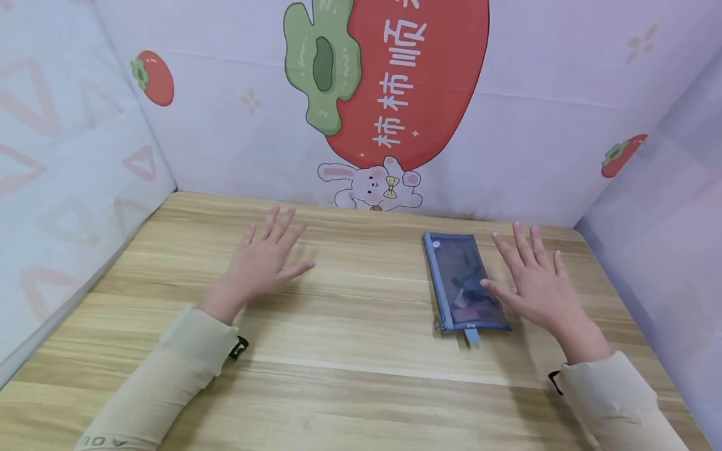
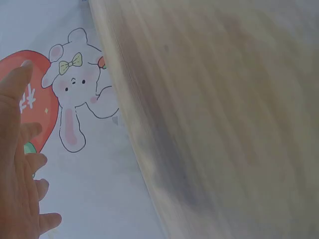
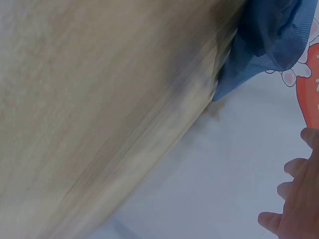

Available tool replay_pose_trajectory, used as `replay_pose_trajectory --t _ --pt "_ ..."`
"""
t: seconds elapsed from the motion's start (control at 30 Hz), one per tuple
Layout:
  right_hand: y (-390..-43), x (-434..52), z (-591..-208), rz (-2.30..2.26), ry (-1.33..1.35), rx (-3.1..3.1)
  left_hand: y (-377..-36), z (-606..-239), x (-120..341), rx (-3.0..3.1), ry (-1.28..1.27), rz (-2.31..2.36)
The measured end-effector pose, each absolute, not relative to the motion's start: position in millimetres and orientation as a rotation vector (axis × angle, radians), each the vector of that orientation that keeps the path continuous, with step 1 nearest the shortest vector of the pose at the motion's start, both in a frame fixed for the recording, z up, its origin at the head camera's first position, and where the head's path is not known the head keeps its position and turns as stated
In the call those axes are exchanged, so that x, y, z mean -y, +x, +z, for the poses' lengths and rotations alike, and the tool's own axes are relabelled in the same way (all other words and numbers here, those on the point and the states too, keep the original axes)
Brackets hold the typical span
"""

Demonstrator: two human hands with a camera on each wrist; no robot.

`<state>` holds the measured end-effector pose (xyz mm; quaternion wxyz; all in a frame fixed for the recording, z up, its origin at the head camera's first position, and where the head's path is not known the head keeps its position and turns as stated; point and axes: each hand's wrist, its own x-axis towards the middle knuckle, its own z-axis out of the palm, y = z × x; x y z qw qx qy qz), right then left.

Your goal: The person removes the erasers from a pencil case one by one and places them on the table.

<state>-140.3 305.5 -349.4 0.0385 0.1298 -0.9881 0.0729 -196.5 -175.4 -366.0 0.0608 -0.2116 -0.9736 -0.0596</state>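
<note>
A blue mesh zipper pouch (image 1: pixel 462 266) lies on the wooden table, with small dark and pinkish items showing through its mesh. Its zipper runs down the left edge, and a short fabric tab (image 1: pixel 472 336) sticks out at the near end. My right hand (image 1: pixel 536 288) is spread just right of the pouch, its thumb overlapping the pouch's right edge in the head view. Over the left part of the table, my left hand (image 1: pixel 262 260) has its fingers spread and holds nothing. In the right wrist view, part of the blue pouch (image 3: pixel 269 45) shows at the top.
The wooden table (image 1: pixel 338 394) ends at a white back wall sheet (image 1: pixel 225 144) printed with a large red persimmon and a rabbit. Pale side sheets (image 1: pixel 62 188) stand at left and right. Both forearms wear beige sleeves (image 1: pixel 169 369) with black clips at the cuffs.
</note>
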Motion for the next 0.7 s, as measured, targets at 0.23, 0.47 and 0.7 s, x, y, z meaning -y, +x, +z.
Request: replay_pose_trajectory --t 0.23,0.47,0.7 --pt "-135 -300 -349 0.227 0.414 3.039 -192 -365 163 2.937 -0.715 -0.205" --pt "-132 -295 -353 0.231 0.464 3.023 -178 -362 147 2.931 -0.815 -0.195" --pt "-130 -290 -356 0.199 0.487 3.035 -167 -358 130 2.888 -0.921 -0.211"
